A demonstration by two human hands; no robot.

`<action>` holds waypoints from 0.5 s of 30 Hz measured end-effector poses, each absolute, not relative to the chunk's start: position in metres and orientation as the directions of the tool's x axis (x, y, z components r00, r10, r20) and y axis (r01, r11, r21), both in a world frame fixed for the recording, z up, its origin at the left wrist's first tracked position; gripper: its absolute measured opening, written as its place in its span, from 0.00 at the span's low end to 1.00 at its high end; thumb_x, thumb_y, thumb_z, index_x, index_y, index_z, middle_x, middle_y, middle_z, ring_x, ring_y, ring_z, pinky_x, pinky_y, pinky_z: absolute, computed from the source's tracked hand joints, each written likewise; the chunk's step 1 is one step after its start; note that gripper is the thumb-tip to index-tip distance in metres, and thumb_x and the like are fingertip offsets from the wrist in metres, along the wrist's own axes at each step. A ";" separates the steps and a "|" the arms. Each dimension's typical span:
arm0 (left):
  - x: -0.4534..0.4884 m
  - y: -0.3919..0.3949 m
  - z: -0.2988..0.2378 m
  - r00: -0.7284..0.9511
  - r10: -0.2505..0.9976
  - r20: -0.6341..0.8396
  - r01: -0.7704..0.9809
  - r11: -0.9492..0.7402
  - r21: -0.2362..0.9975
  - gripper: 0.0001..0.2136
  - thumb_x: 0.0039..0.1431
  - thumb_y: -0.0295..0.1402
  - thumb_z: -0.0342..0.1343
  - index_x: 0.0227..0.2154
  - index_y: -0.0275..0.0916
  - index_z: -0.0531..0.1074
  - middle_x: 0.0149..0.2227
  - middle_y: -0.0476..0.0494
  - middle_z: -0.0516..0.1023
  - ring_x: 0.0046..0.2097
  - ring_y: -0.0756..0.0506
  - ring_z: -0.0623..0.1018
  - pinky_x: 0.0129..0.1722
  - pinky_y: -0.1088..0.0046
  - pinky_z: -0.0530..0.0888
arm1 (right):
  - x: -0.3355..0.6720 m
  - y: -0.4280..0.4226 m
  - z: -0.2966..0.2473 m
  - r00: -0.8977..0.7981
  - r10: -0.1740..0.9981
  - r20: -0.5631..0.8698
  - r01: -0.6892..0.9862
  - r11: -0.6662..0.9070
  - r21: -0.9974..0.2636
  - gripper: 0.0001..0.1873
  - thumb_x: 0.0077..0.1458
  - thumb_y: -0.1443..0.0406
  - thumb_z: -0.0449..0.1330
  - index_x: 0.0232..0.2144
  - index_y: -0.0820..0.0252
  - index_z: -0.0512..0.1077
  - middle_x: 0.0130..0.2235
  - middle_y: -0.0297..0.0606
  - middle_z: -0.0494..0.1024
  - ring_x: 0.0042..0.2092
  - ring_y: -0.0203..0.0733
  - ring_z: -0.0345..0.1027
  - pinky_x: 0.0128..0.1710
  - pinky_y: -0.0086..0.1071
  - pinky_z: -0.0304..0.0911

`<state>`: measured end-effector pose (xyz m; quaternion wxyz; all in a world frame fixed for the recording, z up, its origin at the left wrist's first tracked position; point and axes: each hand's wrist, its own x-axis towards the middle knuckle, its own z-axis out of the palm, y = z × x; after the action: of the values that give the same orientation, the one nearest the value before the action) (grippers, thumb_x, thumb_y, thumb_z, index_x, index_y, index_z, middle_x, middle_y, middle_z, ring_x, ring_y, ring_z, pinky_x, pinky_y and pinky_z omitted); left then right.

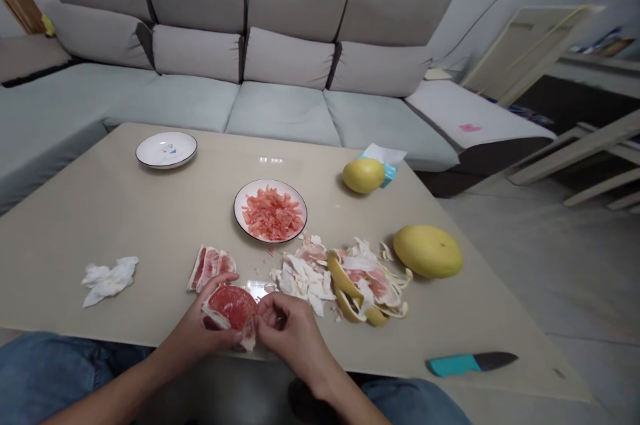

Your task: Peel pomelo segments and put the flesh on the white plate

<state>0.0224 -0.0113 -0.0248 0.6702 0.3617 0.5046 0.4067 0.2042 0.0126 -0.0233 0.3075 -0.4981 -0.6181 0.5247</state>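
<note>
My left hand is wrapped round a piece of red pomelo, near the table's front edge. Pale membrane hangs loose from the lower side of the piece. With bent fingers, my right hand pinches the membrane at the piece's right side; the fingertips are partly hidden. Just beyond my left hand lie more pomelo segments, still in their skin. A plate farther off holds a heap of peeled red pulp. Right of my right hand, white membrane scraps lie beside yellow rind.
A knife with a teal handle lies at the front right. Two whole yellow pomelos sit on the right side, the farther one by a tissue pack. Crumpled tissue is at left, another plate at the back left.
</note>
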 end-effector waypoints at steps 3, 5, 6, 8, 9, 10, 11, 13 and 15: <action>0.022 -0.012 -0.027 0.223 0.899 -0.378 -0.206 0.422 0.883 0.44 0.37 0.35 0.72 0.59 0.44 0.57 0.33 0.47 0.77 0.33 0.45 0.78 0.32 0.72 0.73 | 0.206 0.013 -0.021 -0.319 0.926 -0.202 0.265 -0.118 -0.957 0.03 0.42 0.70 0.58 0.23 0.64 0.72 0.20 0.28 0.67 0.22 0.30 0.56 0.22 0.24 0.52; 0.022 -0.012 -0.027 0.221 0.897 -0.383 -0.234 0.430 0.872 0.45 0.36 0.35 0.72 0.59 0.44 0.57 0.34 0.46 0.77 0.33 0.44 0.78 0.34 0.70 0.74 | 0.208 0.014 -0.020 -0.327 0.909 -0.258 0.231 -0.188 -0.955 0.02 0.40 0.69 0.59 0.22 0.63 0.71 0.19 0.27 0.66 0.21 0.29 0.56 0.20 0.23 0.52; 0.022 -0.013 -0.026 0.215 0.896 -0.388 -0.246 0.434 0.866 0.45 0.36 0.35 0.72 0.60 0.44 0.56 0.34 0.46 0.77 0.34 0.43 0.78 0.35 0.69 0.74 | 0.208 0.015 -0.019 -0.348 0.887 -0.304 0.200 -0.246 -0.948 0.03 0.39 0.69 0.59 0.22 0.62 0.70 0.18 0.26 0.66 0.20 0.29 0.56 0.19 0.23 0.52; 0.022 -0.013 -0.025 0.223 0.890 -0.398 -0.261 0.448 0.855 0.47 0.36 0.36 0.72 0.60 0.45 0.56 0.34 0.46 0.78 0.33 0.43 0.78 0.35 0.68 0.74 | 0.211 0.018 -0.018 -0.418 0.818 -0.394 0.139 -0.371 -0.918 0.04 0.37 0.68 0.59 0.23 0.61 0.69 0.17 0.26 0.67 0.18 0.29 0.57 0.17 0.23 0.54; 0.022 -0.013 -0.024 0.232 0.886 -0.401 -0.265 0.454 0.851 0.48 0.36 0.37 0.72 0.61 0.45 0.55 0.34 0.46 0.78 0.34 0.43 0.78 0.35 0.68 0.74 | 0.213 0.020 -0.018 -0.460 0.780 -0.424 0.118 -0.419 -0.900 0.05 0.36 0.67 0.59 0.22 0.61 0.68 0.17 0.26 0.68 0.17 0.29 0.58 0.17 0.24 0.56; 0.021 -0.012 -0.023 0.238 0.884 -0.401 -0.266 0.457 0.849 0.48 0.35 0.37 0.72 0.61 0.45 0.54 0.35 0.46 0.78 0.34 0.43 0.78 0.35 0.68 0.74 | 0.215 0.022 -0.017 -0.496 0.750 -0.438 0.105 -0.449 -0.887 0.05 0.36 0.67 0.59 0.22 0.60 0.68 0.17 0.27 0.69 0.16 0.30 0.59 0.16 0.24 0.58; 0.020 -0.012 -0.021 0.241 0.884 -0.401 -0.267 0.457 0.848 0.49 0.35 0.37 0.73 0.62 0.45 0.53 0.35 0.46 0.78 0.35 0.43 0.78 0.35 0.69 0.74 | 0.217 0.025 -0.016 -0.519 0.733 -0.439 0.097 -0.460 -0.883 0.05 0.37 0.66 0.59 0.22 0.60 0.68 0.18 0.27 0.70 0.16 0.30 0.59 0.16 0.25 0.59; 0.018 -0.010 -0.019 0.246 0.883 -0.401 -0.264 0.459 0.848 0.50 0.35 0.37 0.73 0.62 0.45 0.52 0.37 0.46 0.79 0.36 0.43 0.77 0.36 0.70 0.73 | 0.223 0.031 -0.013 -0.527 0.733 -0.431 0.079 -0.462 -0.883 0.07 0.39 0.63 0.61 0.22 0.60 0.67 0.20 0.28 0.71 0.16 0.29 0.60 0.18 0.25 0.60; 0.017 -0.009 -0.017 0.251 0.877 -0.409 -0.257 0.468 0.845 0.49 0.36 0.37 0.72 0.62 0.45 0.52 0.38 0.45 0.79 0.37 0.43 0.77 0.37 0.69 0.73 | 0.230 0.038 -0.010 -0.477 0.790 -0.385 0.077 -0.398 -0.914 0.08 0.43 0.61 0.61 0.25 0.60 0.67 0.21 0.28 0.71 0.18 0.29 0.62 0.20 0.24 0.62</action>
<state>0.0170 -0.0086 -0.0173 0.7181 0.3316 0.4673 0.3948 0.2301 0.0385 -0.0099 0.2518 -0.4451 -0.4872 0.7079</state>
